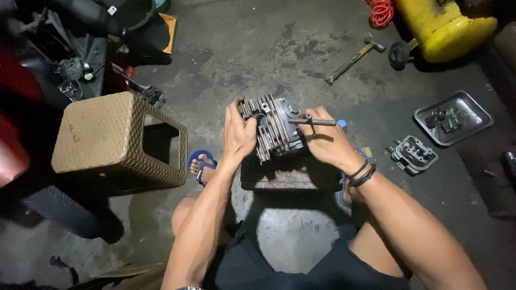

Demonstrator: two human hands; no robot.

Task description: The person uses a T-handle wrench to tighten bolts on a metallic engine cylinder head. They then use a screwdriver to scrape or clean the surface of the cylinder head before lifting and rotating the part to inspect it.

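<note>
Right at the centre, the left hand [238,131] is clamped on the finned engine cylinder [273,128], thumb and fingers wrapped over its left end, wrist bent slightly and forearm running down toward the bottom of the view. The right hand [324,140] is closed around a thin metal rod tool [314,122] with a blue tip at its outer end; the rod lies level and its inner end meets the right side of the cylinder. Two dark bands circle the right wrist, and that forearm angles off to the lower right.

The cylinder is grey, dull metal with a row of thin cooling fins, tilted on its side, and it rests on a small dark block [290,174] standing on the stained concrete floor [258,48] between the person's knees. A foot in a blue sandal [201,162] shows just left of the block.

Well to the left stands a tan woven-pattern plastic stool [115,140]. To the right, a grey engine cover part [413,154] lies on the floor, with a rectangular metal tray [473,104] of small dark parts just beyond it. Farther back lie a hammer [355,60], a coiled red hose [380,13] and a yellow tank [446,27] with a black wheel. No readable packages or labels show.
</note>
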